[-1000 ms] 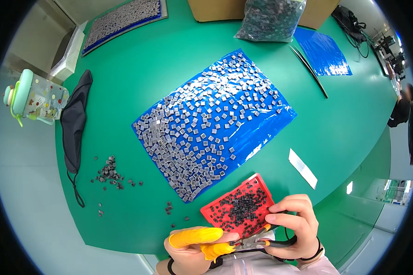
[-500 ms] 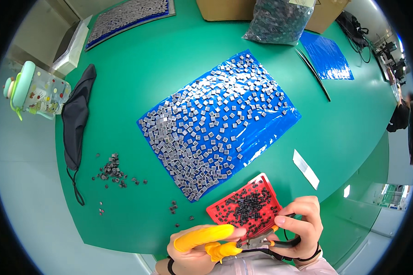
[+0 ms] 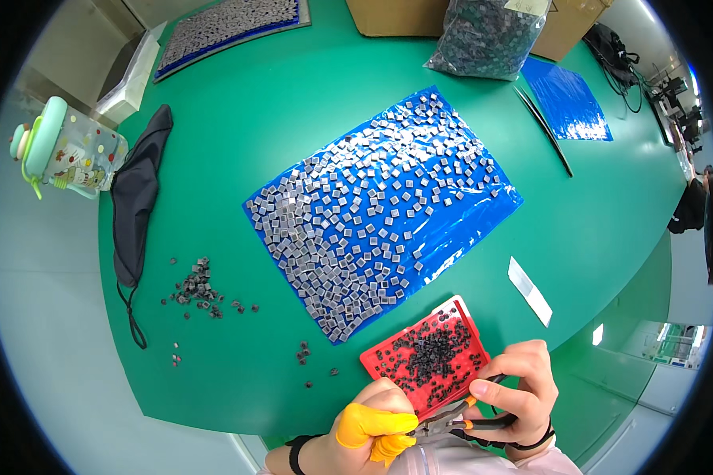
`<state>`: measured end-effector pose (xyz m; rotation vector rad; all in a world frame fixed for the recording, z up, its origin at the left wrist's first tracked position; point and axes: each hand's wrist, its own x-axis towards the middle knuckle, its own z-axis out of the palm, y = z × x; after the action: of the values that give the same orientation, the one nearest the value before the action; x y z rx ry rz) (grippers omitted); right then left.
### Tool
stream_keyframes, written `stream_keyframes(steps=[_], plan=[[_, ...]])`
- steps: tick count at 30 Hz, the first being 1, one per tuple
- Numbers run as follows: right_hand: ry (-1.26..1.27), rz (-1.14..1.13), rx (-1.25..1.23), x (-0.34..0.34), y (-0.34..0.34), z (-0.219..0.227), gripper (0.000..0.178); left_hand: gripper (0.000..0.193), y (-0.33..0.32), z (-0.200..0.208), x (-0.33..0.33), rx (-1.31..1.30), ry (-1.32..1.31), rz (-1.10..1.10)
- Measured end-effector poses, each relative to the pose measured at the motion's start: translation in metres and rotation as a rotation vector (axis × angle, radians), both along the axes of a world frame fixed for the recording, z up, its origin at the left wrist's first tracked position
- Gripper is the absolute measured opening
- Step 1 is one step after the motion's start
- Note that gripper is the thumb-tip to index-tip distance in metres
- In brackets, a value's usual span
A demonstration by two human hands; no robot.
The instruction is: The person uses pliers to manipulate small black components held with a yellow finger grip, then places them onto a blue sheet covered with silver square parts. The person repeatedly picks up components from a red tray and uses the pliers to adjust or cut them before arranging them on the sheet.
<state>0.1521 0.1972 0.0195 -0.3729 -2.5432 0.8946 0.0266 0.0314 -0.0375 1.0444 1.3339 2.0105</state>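
At the near edge of the red tray point(image 3: 379, 355), the right hand point(image 3: 524, 393) grips pliers point(image 3: 463, 425); the left hand point(image 3: 376, 421) presses its yellow finger covers point(image 3: 364, 426) together at the pliers' tips, anything between hidden; a blue sheet point(image 3: 450, 231) lies beyond the tray

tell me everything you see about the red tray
The red tray looks like shallow plastic, oblong with a low rim, paler at its far corner. It lies angled on the green table, nearer than the blue sheet. Small black pieces heap in its middle and scatter toward its edges. The pliers overlap its near side, left hand and right hand close by; contact is unclear.
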Motion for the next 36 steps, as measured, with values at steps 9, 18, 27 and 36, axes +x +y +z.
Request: stream_keyframes(steps=[9, 18, 27, 36], plan=[[0.001, -0.002, -0.006, 0.001, 0.002, 0.000, 0.037, 0.013, -0.003, -0.010, -0.003, 0.029, -0.039, -0.158], [-0.010, 0.028, 0.058, 0.000, 0.001, 0.002, 0.036, 0.027, -0.011, 0.015, 0.000, -0.155, -0.684, -0.349], [0.032, -0.002, 0.040, 0.000, 0.000, 0.000, 0.039, 0.036, -0.010, 0.024, -0.004, -0.307, -0.382, -0.181], [0.029, -0.005, 0.026, 0.000, 0.001, -0.001, 0.043, 0.022, -0.004, 0.009, 0.004, -0.077, -0.034, 0.101]])
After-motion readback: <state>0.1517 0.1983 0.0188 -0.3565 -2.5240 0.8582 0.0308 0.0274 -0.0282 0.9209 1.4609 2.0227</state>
